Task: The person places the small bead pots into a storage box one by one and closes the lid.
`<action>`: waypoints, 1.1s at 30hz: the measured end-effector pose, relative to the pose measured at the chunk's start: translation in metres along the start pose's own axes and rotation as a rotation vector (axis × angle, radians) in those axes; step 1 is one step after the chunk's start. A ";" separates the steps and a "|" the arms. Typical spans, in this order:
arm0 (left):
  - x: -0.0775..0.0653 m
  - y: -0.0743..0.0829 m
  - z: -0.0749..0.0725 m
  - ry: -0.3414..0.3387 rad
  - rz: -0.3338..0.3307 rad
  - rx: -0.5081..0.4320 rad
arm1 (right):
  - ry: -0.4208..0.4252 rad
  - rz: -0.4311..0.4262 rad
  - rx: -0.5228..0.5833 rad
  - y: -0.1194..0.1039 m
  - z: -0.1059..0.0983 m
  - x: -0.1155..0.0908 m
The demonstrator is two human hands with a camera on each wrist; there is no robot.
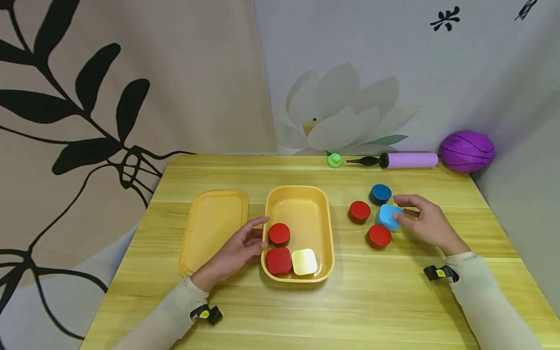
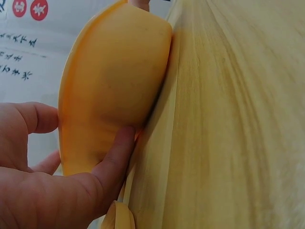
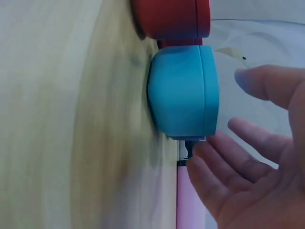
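Observation:
My left hand (image 1: pixel 236 250) holds the left side of a yellow tray-like box (image 1: pixel 308 204), fingertips at its rim. In the left wrist view, one finger lies against the outer wall of the yellow box (image 2: pixel 112 71). Inside sit a round red piece (image 1: pixel 279 234), a squarish red piece (image 1: pixel 279 261) and a pale yellow square piece (image 1: pixel 305 262). Over on the right, my right hand (image 1: pixel 426 221) reaches around a light blue rounded-square piece (image 1: pixel 387 217) with fingers spread. The right wrist view shows a gap between the fingers and the light blue piece (image 3: pixel 183 90).
Beside the light blue piece stand two round red pieces (image 1: pixel 359 212) and a dark blue round one (image 1: pixel 380 194). A yellow lid (image 1: pixel 218 223) lies left of the box. Along the wall are a green duck (image 1: pixel 334 160), a purple pump (image 1: pixel 411 160) and a purple ball (image 1: pixel 467 151).

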State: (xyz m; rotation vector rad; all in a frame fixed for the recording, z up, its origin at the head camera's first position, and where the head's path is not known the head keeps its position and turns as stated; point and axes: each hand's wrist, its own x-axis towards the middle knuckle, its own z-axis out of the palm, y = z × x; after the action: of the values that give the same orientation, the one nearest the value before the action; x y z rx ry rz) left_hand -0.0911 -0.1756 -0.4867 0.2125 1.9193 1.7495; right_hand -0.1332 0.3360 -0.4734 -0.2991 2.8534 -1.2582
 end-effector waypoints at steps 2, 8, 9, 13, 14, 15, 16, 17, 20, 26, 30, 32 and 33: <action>0.000 0.000 0.000 -0.003 0.005 0.004 | -0.044 0.032 0.006 0.001 -0.001 -0.001; 0.000 -0.001 -0.001 -0.012 0.009 -0.001 | -0.160 0.091 0.027 0.004 0.000 -0.003; 0.000 -0.001 -0.001 -0.012 0.008 -0.004 | -0.168 0.093 0.029 0.004 0.000 -0.003; 0.000 0.000 -0.001 -0.013 0.010 -0.005 | -0.186 0.082 0.028 0.007 0.001 -0.003; 0.000 0.000 -0.001 -0.013 0.011 -0.006 | -0.188 0.079 0.021 0.009 0.001 -0.002; 0.000 0.000 -0.001 -0.013 0.011 -0.007 | -0.189 0.079 0.012 0.010 0.002 -0.002; 0.000 0.000 -0.001 -0.013 0.011 -0.006 | -0.191 0.077 0.011 0.011 0.003 -0.002; 0.000 -0.001 -0.001 -0.013 0.010 -0.006 | -0.193 0.074 0.008 0.012 0.003 -0.001; 0.000 -0.001 -0.001 -0.012 0.011 -0.005 | -0.191 0.073 0.011 0.011 0.003 -0.001; 0.000 -0.002 -0.002 -0.010 0.012 -0.009 | -0.185 0.075 0.013 0.011 0.003 -0.001; 0.000 -0.003 -0.002 -0.012 0.014 -0.010 | -0.165 0.078 0.031 0.008 -0.001 -0.002; 0.000 -0.002 -0.002 -0.012 0.012 -0.009 | -0.145 0.073 0.034 0.004 -0.004 -0.002; 0.000 -0.002 -0.001 -0.012 0.012 -0.007 | -0.134 0.070 0.036 0.001 -0.006 -0.002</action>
State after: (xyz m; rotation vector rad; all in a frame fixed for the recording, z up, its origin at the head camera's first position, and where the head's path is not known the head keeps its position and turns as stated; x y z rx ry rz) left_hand -0.0914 -0.1772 -0.4888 0.2313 1.9069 1.7591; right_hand -0.1315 0.3415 -0.4708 -0.2696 2.7023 -1.2262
